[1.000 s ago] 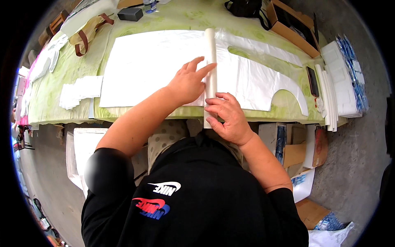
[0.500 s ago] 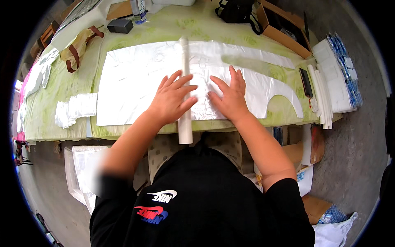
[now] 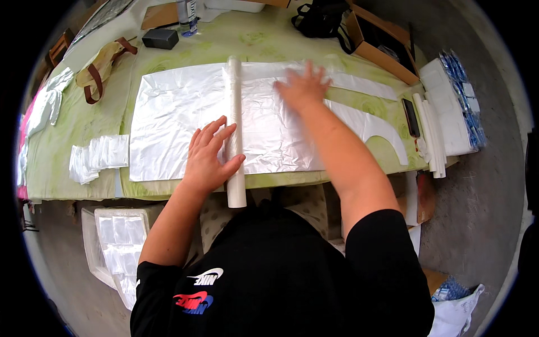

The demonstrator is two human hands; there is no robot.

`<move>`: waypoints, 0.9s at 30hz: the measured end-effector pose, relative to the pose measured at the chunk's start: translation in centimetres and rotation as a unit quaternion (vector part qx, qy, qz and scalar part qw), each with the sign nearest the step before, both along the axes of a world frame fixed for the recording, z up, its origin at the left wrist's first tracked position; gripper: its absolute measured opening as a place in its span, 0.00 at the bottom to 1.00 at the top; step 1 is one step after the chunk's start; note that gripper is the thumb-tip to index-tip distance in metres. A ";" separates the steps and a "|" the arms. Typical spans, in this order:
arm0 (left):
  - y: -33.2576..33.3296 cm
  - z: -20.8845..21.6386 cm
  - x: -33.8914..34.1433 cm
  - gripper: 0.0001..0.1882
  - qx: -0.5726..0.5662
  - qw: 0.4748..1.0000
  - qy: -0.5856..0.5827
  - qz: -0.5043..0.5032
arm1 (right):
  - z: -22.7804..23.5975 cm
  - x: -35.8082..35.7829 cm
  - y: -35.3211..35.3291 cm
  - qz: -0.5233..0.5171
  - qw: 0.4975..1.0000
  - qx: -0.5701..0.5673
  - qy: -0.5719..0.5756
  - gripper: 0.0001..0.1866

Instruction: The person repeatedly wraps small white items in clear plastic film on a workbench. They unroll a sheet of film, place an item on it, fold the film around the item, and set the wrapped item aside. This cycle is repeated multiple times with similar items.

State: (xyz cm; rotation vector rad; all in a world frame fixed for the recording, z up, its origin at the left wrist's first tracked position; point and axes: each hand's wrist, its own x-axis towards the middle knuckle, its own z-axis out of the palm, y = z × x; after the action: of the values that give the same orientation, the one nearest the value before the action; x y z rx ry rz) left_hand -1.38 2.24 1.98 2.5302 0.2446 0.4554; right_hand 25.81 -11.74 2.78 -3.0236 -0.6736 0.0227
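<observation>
"Near?"
"At left, a bin held white packets."
"Hands?"
"Left hand spread wide at the roll, which crossed the sheet; right hand splayed wide over its far part."
"Far?"
"At right, a carton held something dark."

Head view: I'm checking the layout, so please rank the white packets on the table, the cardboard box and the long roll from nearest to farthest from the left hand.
1. Long roll: immediately right of the left hand.
2. White packets: out to its left.
3. Cardboard box: farthest, at upper right.
</observation>
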 end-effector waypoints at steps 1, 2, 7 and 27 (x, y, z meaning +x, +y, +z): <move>0.0 -0.1 0.0 0.35 0.000 1.000 0.001 0.000 | 0.6 2.1 -2.1 -0.062 0.998 -0.014 0.016 0.37; 0.0 -0.2 0.0 0.35 -0.001 1.000 -0.001 0.001 | 1.0 4.5 -4.8 -0.145 0.987 -0.024 0.059 0.39; -0.4 -0.4 0.2 0.35 -0.004 1.000 -0.014 -0.002 | 0.2 11.6 -22.4 -0.395 0.919 0.012 -0.006 0.42; -0.4 -0.3 -0.2 0.39 -0.100 0.990 -0.093 0.022 | 0.0 -11.7 -2.5 0.364 0.886 0.280 -0.055 0.37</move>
State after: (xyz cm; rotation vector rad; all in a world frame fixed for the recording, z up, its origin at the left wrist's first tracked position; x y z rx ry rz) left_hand -1.57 1.81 1.67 2.2754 0.2629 0.6463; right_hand 14.09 -14.21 2.73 -2.0931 -1.4797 -0.2695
